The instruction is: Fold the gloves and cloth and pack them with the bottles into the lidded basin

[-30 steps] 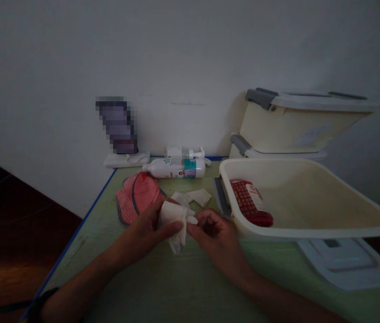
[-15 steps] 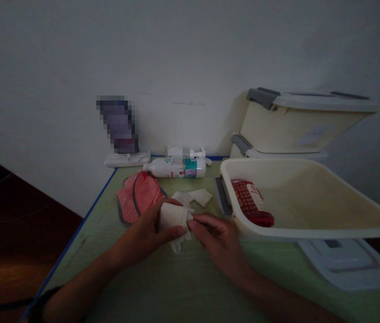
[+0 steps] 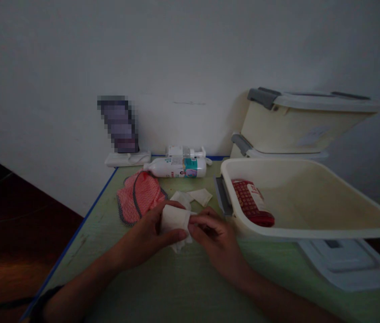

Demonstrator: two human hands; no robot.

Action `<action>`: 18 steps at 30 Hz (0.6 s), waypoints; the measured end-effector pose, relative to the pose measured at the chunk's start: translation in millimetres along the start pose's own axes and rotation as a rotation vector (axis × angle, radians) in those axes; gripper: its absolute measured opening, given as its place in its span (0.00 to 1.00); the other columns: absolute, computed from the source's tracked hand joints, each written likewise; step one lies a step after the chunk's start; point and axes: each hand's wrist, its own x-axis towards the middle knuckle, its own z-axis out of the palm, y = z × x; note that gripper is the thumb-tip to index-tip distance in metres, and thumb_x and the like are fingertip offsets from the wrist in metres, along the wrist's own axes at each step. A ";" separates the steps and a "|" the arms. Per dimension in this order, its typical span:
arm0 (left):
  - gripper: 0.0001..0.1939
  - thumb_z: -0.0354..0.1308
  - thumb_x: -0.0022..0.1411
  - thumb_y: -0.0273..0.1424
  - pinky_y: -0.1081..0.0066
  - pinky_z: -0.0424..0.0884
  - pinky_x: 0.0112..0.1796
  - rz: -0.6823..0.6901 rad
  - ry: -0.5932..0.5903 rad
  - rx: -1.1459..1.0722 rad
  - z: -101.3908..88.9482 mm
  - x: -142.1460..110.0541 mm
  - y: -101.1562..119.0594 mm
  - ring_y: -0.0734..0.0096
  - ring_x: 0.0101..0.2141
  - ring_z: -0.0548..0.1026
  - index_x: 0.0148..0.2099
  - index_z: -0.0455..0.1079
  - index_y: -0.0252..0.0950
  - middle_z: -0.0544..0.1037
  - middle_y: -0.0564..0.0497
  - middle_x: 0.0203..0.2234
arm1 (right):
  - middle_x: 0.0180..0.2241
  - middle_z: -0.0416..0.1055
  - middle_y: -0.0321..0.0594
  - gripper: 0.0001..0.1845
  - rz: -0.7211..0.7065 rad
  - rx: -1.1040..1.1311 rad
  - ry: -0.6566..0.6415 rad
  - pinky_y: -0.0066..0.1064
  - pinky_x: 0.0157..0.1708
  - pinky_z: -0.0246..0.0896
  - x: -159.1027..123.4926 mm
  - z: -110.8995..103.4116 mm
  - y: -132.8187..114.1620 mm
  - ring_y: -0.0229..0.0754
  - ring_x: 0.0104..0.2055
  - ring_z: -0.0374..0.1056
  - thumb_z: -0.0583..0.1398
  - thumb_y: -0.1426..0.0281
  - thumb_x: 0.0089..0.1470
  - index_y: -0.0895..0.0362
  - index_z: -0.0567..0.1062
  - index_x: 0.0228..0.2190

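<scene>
A folded white glove (image 3: 175,218) is between my two hands above the green table. My left hand (image 3: 154,229) is closed around its left side, the thumb lying along the front. On its right edge my right hand (image 3: 213,231) pinches the material with thumb and fingertips. Loose whitish parts of the glove hang below the fold. Just behind my hands another white glove (image 3: 200,196) lies crumpled on the table. A pink checked cloth (image 3: 141,196) with a dark edging rests beyond my left hand.
A cream bin (image 3: 311,233) at right holds a red patterned packet (image 3: 252,202). Behind it stand stacked lidded boxes (image 3: 280,125); a pale lid (image 3: 351,264) lies beneath. A white bottle (image 3: 176,168), a pump bottle (image 3: 175,151) and a blurred phone (image 3: 119,126) stand along the wall.
Finger ends of the held glove that stuck out to the right are now folded in or covered. My right hand has moved in against the glove's right edge; my left hand keeps its hold.
</scene>
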 end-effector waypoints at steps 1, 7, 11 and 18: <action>0.22 0.61 0.53 0.38 0.72 0.68 0.30 -0.002 0.001 -0.008 -0.2 0.2 0.3 0.68 0.32 0.71 0.48 0.61 0.37 0.72 0.51 0.35 | 0.28 0.61 0.34 0.06 -0.006 0.004 -0.008 0.29 0.29 0.56 -0.8 0.3 -0.2 0.37 0.31 0.60 0.60 0.66 0.51 0.52 0.77 0.30; 0.18 0.61 0.51 0.36 0.72 0.67 0.31 -0.058 0.121 -0.045 -2.4 3.3 4.3 0.68 0.31 0.70 0.42 0.63 0.34 0.72 0.52 0.30 | 0.33 0.61 0.34 0.14 0.086 0.157 0.006 0.27 0.28 0.58 -6.8 3.9 -1.4 0.35 0.32 0.62 0.57 0.65 0.54 0.48 0.68 0.45; 0.17 0.61 0.51 0.36 0.72 0.67 0.31 -0.104 0.139 -0.067 -1.8 4.8 5.9 0.69 0.30 0.70 0.41 0.63 0.34 0.72 0.53 0.29 | 0.32 0.64 0.35 0.17 0.156 0.126 -0.003 0.27 0.27 0.58 -5.0 4.4 -0.2 0.35 0.29 0.62 0.59 0.64 0.52 0.51 0.66 0.45; 0.17 0.59 0.55 0.39 0.70 0.67 0.33 -0.062 0.110 -0.003 3.6 2.2 -0.7 0.67 0.33 0.70 0.43 0.62 0.35 0.71 0.52 0.31 | 0.24 0.67 0.31 0.05 0.158 0.110 0.004 0.25 0.27 0.62 1.2 2.8 -0.3 0.34 0.26 0.65 0.61 0.66 0.50 0.54 0.71 0.29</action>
